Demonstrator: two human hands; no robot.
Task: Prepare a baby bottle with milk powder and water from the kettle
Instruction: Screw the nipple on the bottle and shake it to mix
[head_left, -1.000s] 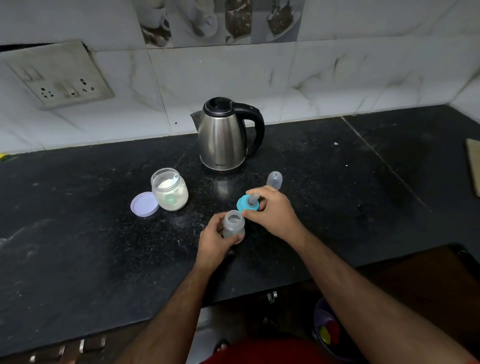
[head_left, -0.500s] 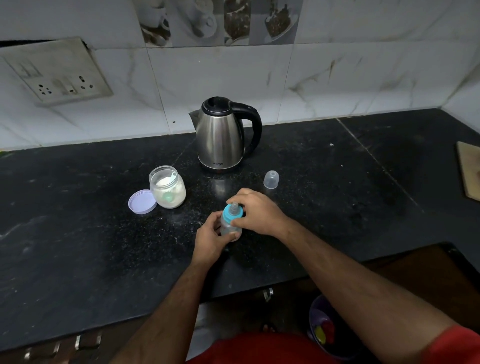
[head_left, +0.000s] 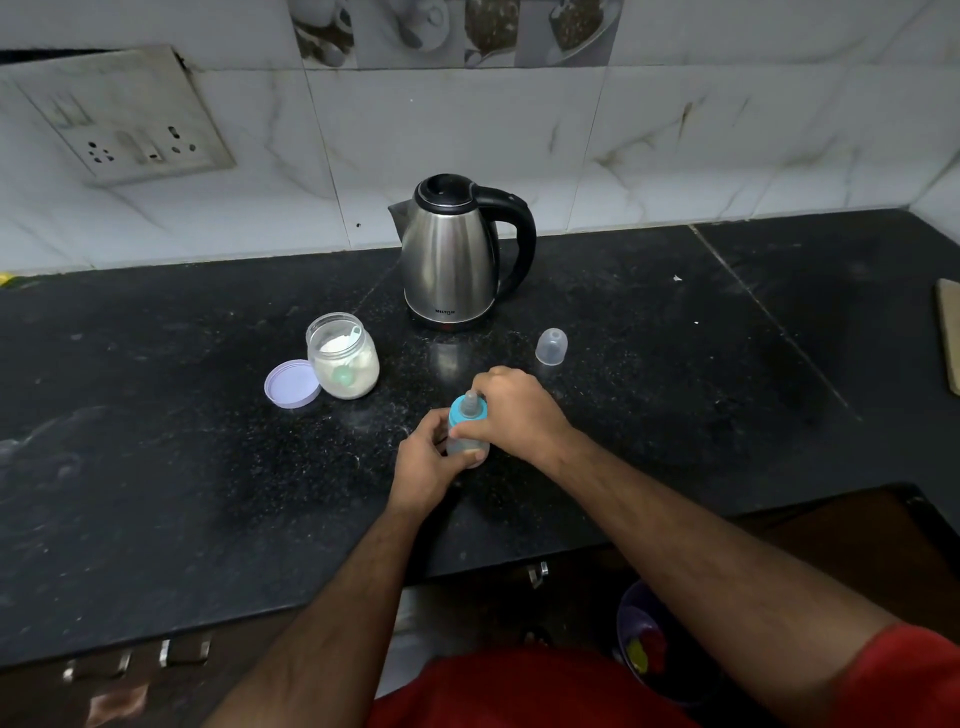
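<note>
A small baby bottle (head_left: 466, 444) stands on the black counter (head_left: 156, 467) in the middle. My left hand (head_left: 423, 465) grips its body. My right hand (head_left: 511, 410) grips the blue teat ring (head_left: 462, 410), which sits on the bottle's top with the grey teat pointing up. The steel kettle (head_left: 451, 254) stands shut behind the bottle. To the left is an open jar of milk powder (head_left: 343, 358) with a scoop inside, its lilac lid (head_left: 292, 383) lying beside it. The clear bottle cap (head_left: 551, 346) stands to the right of the kettle.
A socket plate (head_left: 124, 119) is on the tiled wall at the back left. A wooden board (head_left: 949, 332) lies at the counter's right edge. A dark bin (head_left: 644, 644) with coloured items stands on the floor below the counter's front edge.
My right hand has brought the blue teat ring from beside the bottle onto its top. My left hand has kept its hold on the bottle.
</note>
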